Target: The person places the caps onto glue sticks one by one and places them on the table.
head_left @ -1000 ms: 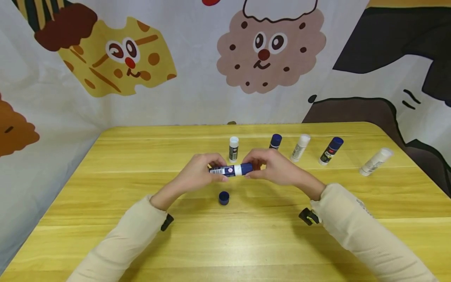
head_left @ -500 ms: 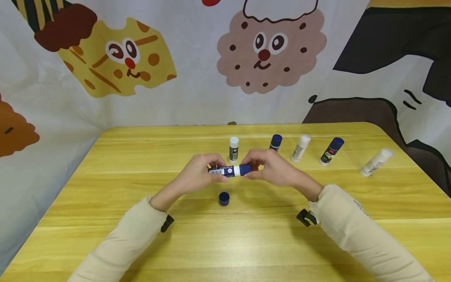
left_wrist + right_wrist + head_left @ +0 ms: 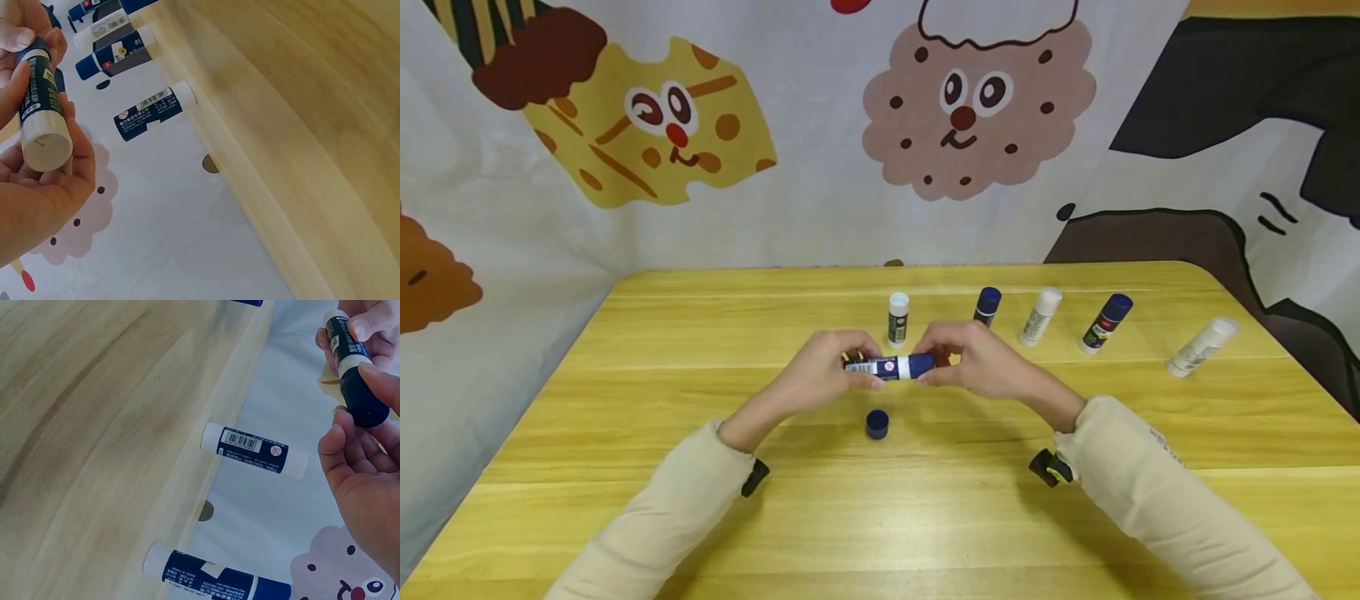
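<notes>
A glue stick (image 3: 887,367) with a dark blue label lies level between both hands above the table. My left hand (image 3: 822,372) grips its labelled body, whose white base (image 3: 47,150) faces the left wrist camera. With thumb and fingers my right hand (image 3: 977,357) pinches the blue cap (image 3: 362,400) on the other end. A white band shows between label and cap. Below the hands, a separate dark blue cap (image 3: 877,424) sits on the table. Just behind the held stick stands another glue stick (image 3: 898,322) with a white top.
Farther right on the wooden table (image 3: 700,333) stand a blue-capped glue stick (image 3: 988,302), partly hidden by my right hand, a white one (image 3: 1041,317), a second blue-capped one (image 3: 1107,324) and a pale one (image 3: 1202,347). A cartoon-printed cloth (image 3: 820,167) hangs behind.
My right hand and the blue cap have shifted slightly left toward my left hand, and the white band looks narrower. Both hands keep their hold on the glue stick.
</notes>
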{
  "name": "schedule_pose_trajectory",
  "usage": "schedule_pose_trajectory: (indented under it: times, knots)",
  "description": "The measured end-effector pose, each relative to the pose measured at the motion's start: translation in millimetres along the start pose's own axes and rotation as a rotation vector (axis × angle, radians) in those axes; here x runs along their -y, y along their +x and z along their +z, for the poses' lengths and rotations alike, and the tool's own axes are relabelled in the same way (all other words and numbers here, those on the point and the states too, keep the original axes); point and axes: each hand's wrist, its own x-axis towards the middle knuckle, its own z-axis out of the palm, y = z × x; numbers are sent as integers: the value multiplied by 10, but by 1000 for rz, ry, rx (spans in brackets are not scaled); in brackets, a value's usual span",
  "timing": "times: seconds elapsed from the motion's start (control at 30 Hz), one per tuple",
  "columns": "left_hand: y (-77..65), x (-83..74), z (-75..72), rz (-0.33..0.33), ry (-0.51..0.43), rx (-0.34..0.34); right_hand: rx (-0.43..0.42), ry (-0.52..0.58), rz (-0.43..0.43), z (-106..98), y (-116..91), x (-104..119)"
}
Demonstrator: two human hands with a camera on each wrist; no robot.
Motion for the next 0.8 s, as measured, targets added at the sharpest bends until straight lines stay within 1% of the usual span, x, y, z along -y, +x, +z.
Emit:
schedule_pose_trajectory:
  times: [0.13, 0.27, 0.6, 0.8]
  knots:
    - [0, -6, 0, 0, -19, 1, -13, 19, 1, 1, 1, -3]
    - [-4, -28, 3, 4, -18, 1, -17, 30, -9, -2, -4, -2]
    - [2, -45, 2, 37, -14, 7, -37, 20, -18, 12, -25, -10]
    - [-1, -68, -9, 43, -18, 10, -46, 21, -30, 14, -28, 5]
